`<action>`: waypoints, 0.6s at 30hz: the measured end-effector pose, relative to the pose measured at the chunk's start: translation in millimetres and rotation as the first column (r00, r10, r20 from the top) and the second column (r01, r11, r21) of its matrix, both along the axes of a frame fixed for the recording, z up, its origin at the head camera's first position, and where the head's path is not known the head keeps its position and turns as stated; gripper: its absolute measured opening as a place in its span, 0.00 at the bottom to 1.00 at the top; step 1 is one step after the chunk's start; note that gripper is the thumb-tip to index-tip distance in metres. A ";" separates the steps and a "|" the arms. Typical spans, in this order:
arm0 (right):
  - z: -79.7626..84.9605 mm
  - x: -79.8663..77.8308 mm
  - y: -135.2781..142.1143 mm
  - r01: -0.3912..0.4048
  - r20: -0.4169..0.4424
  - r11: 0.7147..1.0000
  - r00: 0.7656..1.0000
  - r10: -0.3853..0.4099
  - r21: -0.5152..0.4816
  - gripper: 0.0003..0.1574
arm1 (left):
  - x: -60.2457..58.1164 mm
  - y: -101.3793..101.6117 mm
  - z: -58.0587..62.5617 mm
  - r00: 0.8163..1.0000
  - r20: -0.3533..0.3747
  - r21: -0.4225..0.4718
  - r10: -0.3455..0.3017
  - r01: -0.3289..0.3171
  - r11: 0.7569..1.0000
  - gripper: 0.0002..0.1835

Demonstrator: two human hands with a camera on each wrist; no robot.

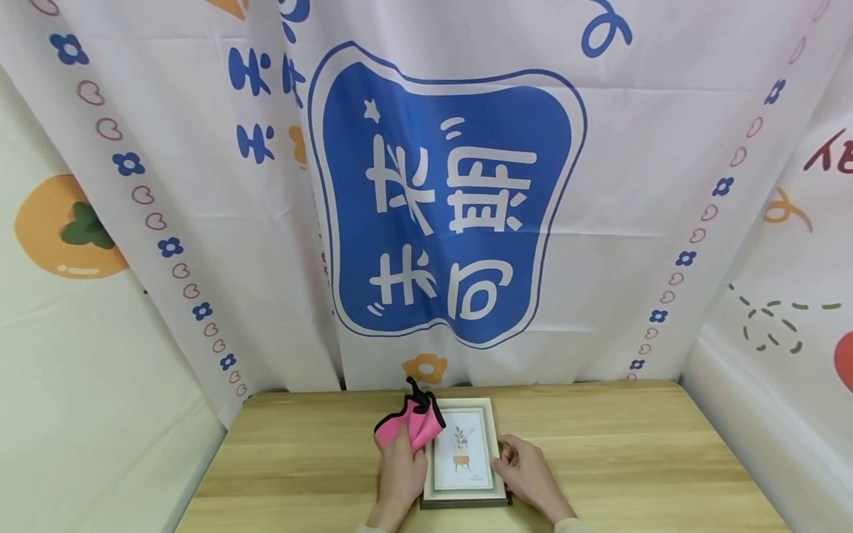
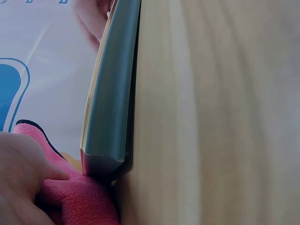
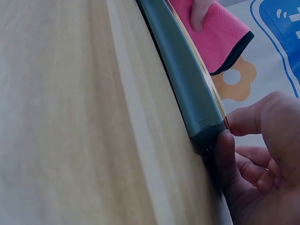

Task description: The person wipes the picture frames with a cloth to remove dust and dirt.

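A picture frame (image 1: 464,451) with a cream border lies face up on the wooden table, showing a drawing of a potted plant. At its left edge my left hand (image 1: 400,474) holds a bunched pink cloth (image 1: 423,429) with black trim and a black strap end. In the left wrist view the cloth (image 2: 89,201) touches the corner of the frame's bluish-green side (image 2: 108,108). My right hand (image 1: 526,471) pinches the frame's right edge. Up close in the right wrist view, thumb and finger of the right hand (image 3: 262,164) grip the frame's corner.
The wooden table (image 1: 300,451) extends to both sides of the frame. Behind it hangs a white printed curtain (image 1: 633,222) with a large blue patch of writing. Pale printed fabric walls (image 1: 87,385) stand at the left and right.
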State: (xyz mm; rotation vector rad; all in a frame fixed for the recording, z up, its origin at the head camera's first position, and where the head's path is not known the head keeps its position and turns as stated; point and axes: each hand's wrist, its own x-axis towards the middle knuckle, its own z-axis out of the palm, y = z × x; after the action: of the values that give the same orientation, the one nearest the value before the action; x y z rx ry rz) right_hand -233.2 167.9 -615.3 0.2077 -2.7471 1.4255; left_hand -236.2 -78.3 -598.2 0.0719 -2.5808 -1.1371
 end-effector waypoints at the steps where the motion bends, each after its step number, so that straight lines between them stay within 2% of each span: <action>1: -0.3 -0.3 -1.2 0.002 0.000 1.000 1.000 -0.002 0.001 0.29 | 1.8 -0.9 0.0 1.000 -0.001 0.007 -0.001 0.001 1.000 0.21; 6: -0.8 -0.4 -2.7 0.021 -0.012 1.000 1.000 -0.021 -0.007 0.27 | 12.9 -2.8 -0.7 1.000 0.004 0.030 -0.013 0.013 0.999 0.20; 10: -0.6 -0.7 -3.5 0.030 -0.014 0.999 0.999 -0.031 -0.010 0.26 | 23.1 -3.6 1.1 1.000 -0.008 0.022 -0.008 0.008 1.000 0.24; 18: 1.0 1.1 -5.5 0.057 0.006 0.998 0.998 -0.057 -0.019 0.27 | 43.0 -5.2 4.0 0.997 0.083 0.052 0.005 -0.010 0.999 0.31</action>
State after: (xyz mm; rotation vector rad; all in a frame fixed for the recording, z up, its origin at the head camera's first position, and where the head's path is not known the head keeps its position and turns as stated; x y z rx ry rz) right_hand -232.0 162.5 -614.3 0.1241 -2.7185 1.4399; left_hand -193.2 -83.5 -594.2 0.1436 -2.6200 -1.2240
